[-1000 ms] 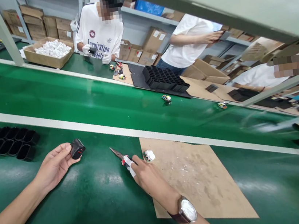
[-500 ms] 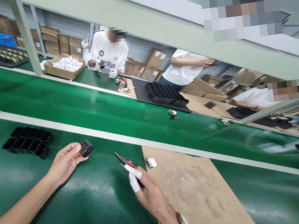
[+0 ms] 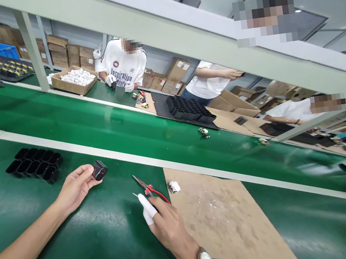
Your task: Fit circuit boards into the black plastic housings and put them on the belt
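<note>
Left hand (image 3: 76, 188) pinches a glossy black plastic housing (image 3: 100, 170), ahead and to the left of the right hand's (image 3: 170, 227) fingers.
Left fingers are closed on the housing's near side, its red-marked end turned rightward. The right fingers, two white-sleeved, are bunched, a thin pale tip (image 3: 135, 195) jutting past them; I can't tell whether they grip the red-handled steel pliers (image 3: 147, 189) just beyond, long axis slanting, nose forward-left. Against half a second ago, more red handle shows; the housing has barely moved. Farther right of these fingers, a small white-topped component (image 3: 174, 186) rests on brown cardboard (image 3: 226, 220).
</note>
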Action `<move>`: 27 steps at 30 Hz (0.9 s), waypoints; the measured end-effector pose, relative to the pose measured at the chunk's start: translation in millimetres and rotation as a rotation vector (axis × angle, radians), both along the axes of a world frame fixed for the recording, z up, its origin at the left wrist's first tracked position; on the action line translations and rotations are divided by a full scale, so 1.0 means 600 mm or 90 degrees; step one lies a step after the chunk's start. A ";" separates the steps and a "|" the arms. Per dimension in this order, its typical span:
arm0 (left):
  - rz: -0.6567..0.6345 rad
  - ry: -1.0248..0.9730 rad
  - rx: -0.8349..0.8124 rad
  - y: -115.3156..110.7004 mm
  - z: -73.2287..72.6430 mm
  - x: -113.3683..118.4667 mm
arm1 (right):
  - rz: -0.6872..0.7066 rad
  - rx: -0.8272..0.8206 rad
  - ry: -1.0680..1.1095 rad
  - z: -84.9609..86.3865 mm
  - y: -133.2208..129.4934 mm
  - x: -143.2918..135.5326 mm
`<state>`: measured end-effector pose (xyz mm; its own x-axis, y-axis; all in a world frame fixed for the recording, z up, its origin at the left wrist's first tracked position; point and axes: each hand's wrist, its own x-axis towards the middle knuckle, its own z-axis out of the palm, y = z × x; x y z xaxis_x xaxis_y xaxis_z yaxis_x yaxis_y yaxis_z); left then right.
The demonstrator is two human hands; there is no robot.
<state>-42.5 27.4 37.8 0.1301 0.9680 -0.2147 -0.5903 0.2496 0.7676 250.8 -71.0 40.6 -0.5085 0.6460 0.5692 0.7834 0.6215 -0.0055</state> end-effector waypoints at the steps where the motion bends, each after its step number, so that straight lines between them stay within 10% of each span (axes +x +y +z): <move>1: 0.000 -0.001 0.000 0.000 0.000 0.000 | 0.001 0.000 -0.014 -0.002 -0.001 0.001; 27: 0.016 -0.047 -0.037 0.004 -0.011 0.000 | -0.016 -0.016 -0.081 -0.035 0.051 -0.035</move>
<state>-42.3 30.0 31.0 0.1229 0.9572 -0.2620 -0.6519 0.2769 0.7060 229.8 -40.3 19.6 -0.5596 0.6723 0.4846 0.7937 0.6031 0.0799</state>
